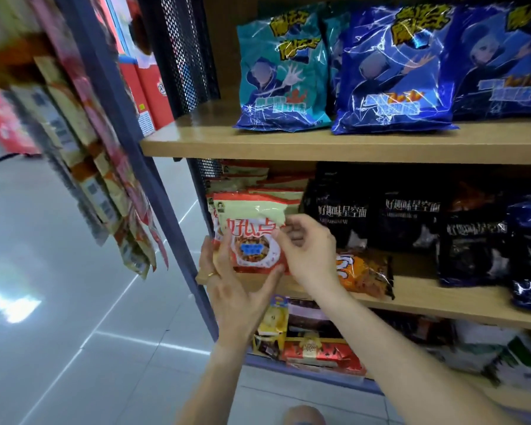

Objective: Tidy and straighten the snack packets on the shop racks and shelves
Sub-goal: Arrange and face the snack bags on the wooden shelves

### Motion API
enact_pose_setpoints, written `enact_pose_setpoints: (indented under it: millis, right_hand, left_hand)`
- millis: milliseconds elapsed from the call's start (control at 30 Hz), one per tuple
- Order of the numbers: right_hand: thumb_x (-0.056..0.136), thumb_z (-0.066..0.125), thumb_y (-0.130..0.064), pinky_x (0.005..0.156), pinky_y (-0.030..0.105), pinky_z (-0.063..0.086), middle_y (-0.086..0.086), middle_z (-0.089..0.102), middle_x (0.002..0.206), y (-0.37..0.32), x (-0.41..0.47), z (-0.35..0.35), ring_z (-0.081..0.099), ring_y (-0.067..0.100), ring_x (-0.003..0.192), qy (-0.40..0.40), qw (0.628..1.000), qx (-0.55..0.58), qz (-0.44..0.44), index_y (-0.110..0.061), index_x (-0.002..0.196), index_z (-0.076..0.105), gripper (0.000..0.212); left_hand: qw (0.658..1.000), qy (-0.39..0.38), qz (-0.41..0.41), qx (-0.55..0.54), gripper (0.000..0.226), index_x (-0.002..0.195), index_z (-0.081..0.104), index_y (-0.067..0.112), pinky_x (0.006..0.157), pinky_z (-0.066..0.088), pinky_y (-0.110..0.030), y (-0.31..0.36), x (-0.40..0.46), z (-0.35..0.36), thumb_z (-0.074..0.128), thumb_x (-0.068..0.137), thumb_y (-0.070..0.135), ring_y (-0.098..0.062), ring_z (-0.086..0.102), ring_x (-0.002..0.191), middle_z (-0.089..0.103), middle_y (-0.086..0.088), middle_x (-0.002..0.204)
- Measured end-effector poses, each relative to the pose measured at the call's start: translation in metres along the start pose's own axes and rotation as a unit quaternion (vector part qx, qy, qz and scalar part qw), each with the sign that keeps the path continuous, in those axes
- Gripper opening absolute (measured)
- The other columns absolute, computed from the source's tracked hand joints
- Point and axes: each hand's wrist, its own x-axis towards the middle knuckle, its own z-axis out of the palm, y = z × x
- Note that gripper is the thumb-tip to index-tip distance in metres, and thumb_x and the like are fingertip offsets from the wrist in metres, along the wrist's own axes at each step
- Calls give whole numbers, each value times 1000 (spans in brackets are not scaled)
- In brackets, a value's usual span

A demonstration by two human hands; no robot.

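Hanging packets [111, 210]: on the rack at far left, blurred, dangling in strips; my left elbow is passing near them, so a careless swing back could be knocking them askew.

Left hand [236, 289]: I am cradling the front red-and-white packet [252, 240] from below and from its left, fingers spread up its face, thumb under its bottom edge. It is a loose hold, so the slick wrapper could be sliding out toward the floor.

Packet: it is standing at the left end of the middle shelf [426, 299], leaning at the head of a row of the same packets [258, 182]. Pushing too hard could be toppling that row backward.

Right hand [307, 250]: my fingers are curling onto the packet's right edge, pinching it near the top corner. Whether the pinch is firm, I cannot tell. Tugging unevenly could be twisting it crooked.

Orange packet [365, 271]: lying flat just right of my right wrist; my forearm could be dragging it off the shelf edge.

Black packets [411, 219]: upright, farther right, well clear of both hands.
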Motion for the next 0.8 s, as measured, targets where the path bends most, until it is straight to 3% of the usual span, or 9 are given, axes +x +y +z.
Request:
enact_pose_setpoints:
  millis: [133,233,367,467,533,633,700,800]
  right_hand:
    - [95,70,-17,84,28,58,-5,70,92,3,14,58,63,6,81,-52,998,-8,35,-9,116,71,23]
    - [97,66,-16,90,27,56,-3,70,119,14,10,59,66,7,97,-75,995,-62,18,-17,133,64,36]
    - [95,67,-19,99,30,49,-5,60,125,49,-7,15,56,14,116,-39,963,-242,-111,-21,129,64,35]
    - [93,69,-24,96,41,50,2,60,127,71,-12,-23,54,24,118,6,923,-346,-168,-16,126,65,34]
    - [94,67,-31,98,45,49,6,59,131,82,-12,-42,53,29,120,23,903,-398,-158,-15,130,63,40]
    - [97,62,-36,98,45,47,7,58,132,93,-16,-67,51,30,121,51,898,-413,-141,-16,134,60,42]
    - [96,57,-39,100,47,45,8,57,131,101,-20,-81,49,31,121,50,896,-425,-121,-16,134,59,44]
    - [89,51,-46,108,53,41,9,53,138,118,-26,-94,44,36,128,-11,886,-460,-57,-20,142,51,59]
  left_hand:
    - [997,-25,-13,66,86,158,29,35,99,51,-44,-44,34,-4,71,86,58,-26,43,137,45,-11,149]
    - [991,-54,-50,110,81,158,31,29,99,48,-46,-73,51,7,66,89,53,-32,46,129,50,-15,142]
    - [978,-136,-67,145,84,162,18,36,116,36,-52,-92,64,20,63,95,57,-41,29,149,26,-22,162]
    - [978,-132,-42,155,85,164,13,37,119,31,-55,-88,59,23,58,96,61,-36,7,158,1,-17,171]
    - [980,-92,10,178,77,163,18,36,120,30,-54,-82,50,23,53,100,61,-33,5,159,-1,-14,172]
    - [958,-98,109,247,64,162,28,32,124,26,-53,-87,35,30,42,104,56,-35,20,155,19,-15,168]
    - [933,-142,116,309,63,163,25,30,124,20,-54,-91,27,36,31,106,57,-37,19,154,24,-16,166]
    - [943,-124,106,291,61,159,37,23,125,17,-57,-88,18,39,39,105,51,-41,19,153,26,-23,164]
